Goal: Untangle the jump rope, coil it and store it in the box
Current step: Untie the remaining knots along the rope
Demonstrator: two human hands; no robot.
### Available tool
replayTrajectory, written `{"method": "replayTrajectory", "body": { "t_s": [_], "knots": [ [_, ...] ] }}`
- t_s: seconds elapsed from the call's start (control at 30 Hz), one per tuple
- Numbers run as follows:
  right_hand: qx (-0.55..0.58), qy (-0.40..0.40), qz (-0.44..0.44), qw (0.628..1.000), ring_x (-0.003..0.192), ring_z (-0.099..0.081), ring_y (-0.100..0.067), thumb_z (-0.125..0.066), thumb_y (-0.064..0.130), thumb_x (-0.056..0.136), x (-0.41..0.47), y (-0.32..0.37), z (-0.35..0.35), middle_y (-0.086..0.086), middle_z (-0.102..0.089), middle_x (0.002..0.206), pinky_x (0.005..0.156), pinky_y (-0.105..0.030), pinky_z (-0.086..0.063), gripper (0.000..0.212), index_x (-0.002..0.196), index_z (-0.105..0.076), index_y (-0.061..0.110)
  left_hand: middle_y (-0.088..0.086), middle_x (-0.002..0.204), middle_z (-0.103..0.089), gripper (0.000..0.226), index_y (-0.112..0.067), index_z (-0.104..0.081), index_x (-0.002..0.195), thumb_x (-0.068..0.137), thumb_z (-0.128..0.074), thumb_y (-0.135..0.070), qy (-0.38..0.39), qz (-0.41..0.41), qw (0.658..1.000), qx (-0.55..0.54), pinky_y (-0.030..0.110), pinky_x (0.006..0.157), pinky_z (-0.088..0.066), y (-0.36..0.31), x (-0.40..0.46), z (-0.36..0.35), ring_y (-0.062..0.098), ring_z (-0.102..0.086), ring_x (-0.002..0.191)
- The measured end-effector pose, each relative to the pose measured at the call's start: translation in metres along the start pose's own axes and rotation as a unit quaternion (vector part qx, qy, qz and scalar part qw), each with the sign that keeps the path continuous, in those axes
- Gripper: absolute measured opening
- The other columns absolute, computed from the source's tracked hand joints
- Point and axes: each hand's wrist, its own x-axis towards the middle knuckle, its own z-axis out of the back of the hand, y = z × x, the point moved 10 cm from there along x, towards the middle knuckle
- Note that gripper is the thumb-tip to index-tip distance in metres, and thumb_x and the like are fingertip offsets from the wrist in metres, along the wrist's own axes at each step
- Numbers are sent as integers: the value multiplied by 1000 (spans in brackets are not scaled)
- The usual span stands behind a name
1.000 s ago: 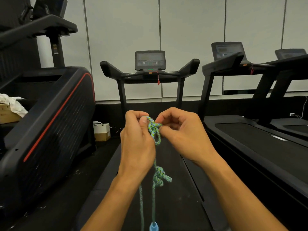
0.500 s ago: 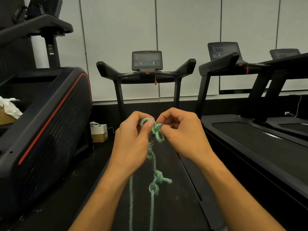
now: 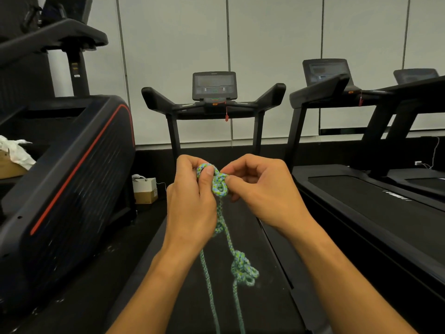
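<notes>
A green and blue braided jump rope [image 3: 226,237] hangs in front of me over a treadmill belt. Its upper knot [image 3: 219,185] sits between my two hands at chest height. My left hand [image 3: 190,203] pinches a loop of the rope beside that knot with thumb and curled fingers. My right hand [image 3: 262,189] pinches the knot from the right side. A second knot [image 3: 243,268] dangles lower on one of two strands that run down out of the frame. The rope's handles are out of view. A cardboard box [image 3: 8,166] with white paper sits at the far left.
I stand on a black treadmill [image 3: 214,102] with its console ahead. Two more treadmills [image 3: 375,189] stand at my right. A large black machine with a red stripe [image 3: 72,179] fills the left. A small white and brown box [image 3: 145,191] sits on the floor.
The upper knot has loosened slightly and a loop has come out over my left thumb. The lower knot has swung a little to the right. The view shifted slightly.
</notes>
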Motion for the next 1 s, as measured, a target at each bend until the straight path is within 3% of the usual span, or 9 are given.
{"method": "replayTrajectory", "body": {
  "t_s": [0.07, 0.2, 0.27, 0.47, 0.63, 0.73, 0.87, 1.0],
  "knots": [
    [0, 2, -5, 1000, 65, -68, -19, -70, 1, 82, 0, -2, 0, -8, -74, 75, 62, -32, -60, 12, 84, -75, 12, -4, 76, -66, 9, -20, -52, 94, 103, -52, -21, 7, 5, 1000, -4, 17, 55, -44, 2, 0, -2, 5, -62, 63],
    [-13, -3, -12, 1000, 65, -68, -17, -70, 1, 82, 1, -8, 3, -8, -74, 75, 62, -31, -59, 13, 85, -76, 12, -2, 77, -68, 10, -28, -55, 92, 102, -52, -27, 51, 22, 998, -23, 51, 67, -56, 11, 4, -9, 19, -67, 70],
    [-13, -11, -15, 1000, 64, -68, -17, -69, 0, 82, 2, -11, 7, -8, -75, 74, 62, -31, -59, 14, 86, -76, 12, 0, 79, -70, 12, -32, -57, 91, 99, -50, -33, 73, 36, 995, -55, 57, 71, -56, 12, 3, -13, 23, -68, 74],
    [1, -21, -12, 1000, 66, -68, -15, -70, 0, 85, 3, -11, 14, -9, -75, 76, 60, -24, -55, 12, 89, -77, 9, -4, 79, -69, 15, -28, -65, 101, 102, -53, -18, 98, 38, 990, -90, 34, 66, -53, 10, 1, -22, 8, -63, 63],
    [-9, -8, -12, 1000, 66, -69, -14, -70, 1, 85, 3, -12, 11, -6, -75, 75, 61, -25, -56, 13, 90, -77, 11, -3, 79, -70, 10, -29, -66, 89, 92, -57, -25, 96, 43, 991, -88, 40, 66, -56, 17, 3, -20, 11, -64, 63],
    [-9, -4, -9, 1000, 65, -69, -13, -70, 3, 86, 3, -11, 10, -5, -75, 75, 61, -25, -57, 12, 91, -77, 12, 0, 78, -71, 13, -24, -66, 91, 98, -59, -16, 91, 44, 992, -78, 42, 68, -57, 19, 4, -17, 13, -66, 62],
    [-21, 1, -7, 1000, 67, -69, -9, -70, 8, 88, 3, -11, 9, -2, -76, 79, 63, -23, -56, 11, 94, -77, 14, 6, 79, -71, 12, -19, -66, 93, 100, -58, -13, 101, 72, 986, -107, 35, 57, -52, 21, 3, -18, 16, -68, 60],
    [-45, -4, 5, 999, 70, -68, -12, -70, 13, 90, 3, -11, 11, 1, -75, 79, 66, -32, -59, 11, 94, -78, 19, 10, 76, -71, 7, -7, -65, 97, 99, -58, -6, 129, 149, 957, -213, 27, 54, -55, 24, -3, -25, 18, -69, 59]
  ]
}}
